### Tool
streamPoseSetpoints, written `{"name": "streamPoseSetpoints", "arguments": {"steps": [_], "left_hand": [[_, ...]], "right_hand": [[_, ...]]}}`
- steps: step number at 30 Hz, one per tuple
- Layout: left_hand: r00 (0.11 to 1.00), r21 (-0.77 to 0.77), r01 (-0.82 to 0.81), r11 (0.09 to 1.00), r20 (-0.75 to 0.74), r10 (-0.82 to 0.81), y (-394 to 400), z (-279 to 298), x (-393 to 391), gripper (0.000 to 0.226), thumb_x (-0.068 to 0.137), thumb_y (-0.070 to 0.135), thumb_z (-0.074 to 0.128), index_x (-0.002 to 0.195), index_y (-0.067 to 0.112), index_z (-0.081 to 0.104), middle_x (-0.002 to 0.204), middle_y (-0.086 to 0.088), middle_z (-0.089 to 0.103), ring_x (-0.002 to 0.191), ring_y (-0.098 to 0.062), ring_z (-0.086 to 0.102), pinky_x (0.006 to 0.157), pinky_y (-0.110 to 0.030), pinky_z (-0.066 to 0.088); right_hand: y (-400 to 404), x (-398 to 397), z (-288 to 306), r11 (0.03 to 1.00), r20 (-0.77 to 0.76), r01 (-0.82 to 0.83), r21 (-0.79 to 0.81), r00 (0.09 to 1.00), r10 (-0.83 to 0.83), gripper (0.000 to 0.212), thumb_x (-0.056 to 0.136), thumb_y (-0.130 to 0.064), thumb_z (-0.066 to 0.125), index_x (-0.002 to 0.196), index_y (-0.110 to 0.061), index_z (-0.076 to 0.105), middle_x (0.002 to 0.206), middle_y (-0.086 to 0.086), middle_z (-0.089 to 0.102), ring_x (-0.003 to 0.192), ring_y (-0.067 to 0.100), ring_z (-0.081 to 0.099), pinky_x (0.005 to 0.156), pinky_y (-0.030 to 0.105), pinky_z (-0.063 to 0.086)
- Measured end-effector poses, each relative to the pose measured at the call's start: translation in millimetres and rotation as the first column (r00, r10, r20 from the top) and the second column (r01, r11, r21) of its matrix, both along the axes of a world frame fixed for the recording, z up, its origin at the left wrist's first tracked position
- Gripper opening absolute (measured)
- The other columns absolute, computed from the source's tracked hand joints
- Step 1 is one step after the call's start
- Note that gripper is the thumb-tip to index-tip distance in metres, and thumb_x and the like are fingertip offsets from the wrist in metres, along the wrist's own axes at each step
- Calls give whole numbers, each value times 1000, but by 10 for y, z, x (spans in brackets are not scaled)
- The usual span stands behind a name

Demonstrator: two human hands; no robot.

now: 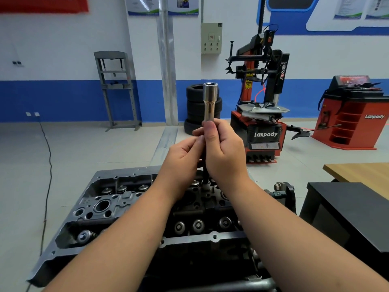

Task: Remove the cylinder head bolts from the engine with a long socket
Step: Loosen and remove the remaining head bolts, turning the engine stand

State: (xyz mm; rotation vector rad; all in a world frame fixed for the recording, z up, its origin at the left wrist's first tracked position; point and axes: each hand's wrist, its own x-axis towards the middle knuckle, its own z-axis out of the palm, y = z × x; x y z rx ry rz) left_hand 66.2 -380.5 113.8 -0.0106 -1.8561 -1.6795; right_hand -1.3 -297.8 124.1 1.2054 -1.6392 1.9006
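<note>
as both hands (pixel 212 150) grip, long socket (pixel 209 102) stands upright (opening up).

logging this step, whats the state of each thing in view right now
long socket: upright, open end up, held above the engine
right hand: gripping the socket's lower part
left hand: pinching the tool just below the right hand
cylinder head: uncovered, valve springs exposed
tyres: stacked by the wall
</note>
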Motion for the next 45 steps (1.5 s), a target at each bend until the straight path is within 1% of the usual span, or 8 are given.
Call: {"name": "streamPoseSetpoints", "arguments": {"steps": [4, 15, 19, 26, 32, 36, 41, 45], "left_hand": [[997, -28, -60, 998, -48, 58, -23, -4, 1, 41, 91, 48, 68, 103, 10, 74, 87, -4, 77, 81, -15, 74, 71, -26, 59], [1000, -29, -13, 999, 27, 14, 31, 14, 20, 28, 107, 36, 53, 100, 23, 76, 88, 0, 78, 82, -13, 74, 67, -24, 58], [994, -47, -105, 993, -3, 105, -13, 1, -4, 17, 100, 27, 68, 101, 11, 73, 92, -11, 77, 88, -32, 74, 72, -44, 62], [1000, -29, 6, 1000, -6, -6, 66, 16, 32, 29, 105, 45, 51, 98, 30, 76, 88, 4, 77, 83, -8, 73, 67, -20, 56], [995, -103, -94, 990, -41, 90, 38, 24, 43, 21, 103, 37, 60, 98, 26, 77, 89, 0, 77, 83, -18, 74, 69, -34, 63], [988, -36, -145, 989, -62, 143, 16, 23, 27, 13, 99, 27, 68, 92, 16, 71, 80, 1, 76, 74, -11, 71, 64, -24, 58], [1000, -15, 17, 1000, 10, -17, 84, 38, 64, 36, 108, 43, 45, 93, 34, 76, 83, 6, 76, 77, -5, 72, 63, -19, 55], [1000, -23, -12, 1000, -26, 12, 77, 59, 72, 35, 98, 53, 54, 98, 29, 79, 90, 0, 78, 82, -13, 74, 66, -23, 57]], "right_hand": [[7, 25, 14, 1000, 10, -4, 15, 1000, 4, 11, 96, -41, 58, 97, -31, 57, 84, -7, 69, 78, 5, 65, 66, 15, 49], [-3, 26, 15, 998, 44, -63, 27, 997, 62, 26, 102, -39, 47, 100, -20, 64, 89, -13, 71, 82, -2, 65, 69, 7, 44], [16, 41, 23, 1000, -22, -12, 9, 1000, 12, 8, 97, -36, 60, 91, -35, 54, 80, -24, 65, 74, -5, 62, 65, 6, 42], [-17, 14, -17, 999, -12, -40, 19, 999, 40, 30, 103, -34, 47, 100, -12, 68, 88, -12, 70, 84, -2, 65, 70, 6, 44], [13, 49, 19, 1000, -20, -23, -7, 1000, 23, 5, 98, -36, 58, 96, -33, 55, 80, -12, 66, 74, -2, 64, 64, 7, 44], [1, 52, 2, 1000, -60, -5, 2, 998, 5, 19, 101, -32, 53, 96, -16, 62, 84, -4, 68, 78, 3, 64, 65, 9, 46], [-14, 47, 3, 1000, -34, 3, 7, 999, -3, 26, 103, -33, 45, 99, -13, 63, 84, -16, 65, 79, -6, 63, 67, 5, 43], [21, 59, 25, 1000, -17, -5, -5, 1000, 5, 16, 98, -39, 55, 98, -23, 57, 77, -13, 62, 70, -3, 61, 62, 7, 42]]}}
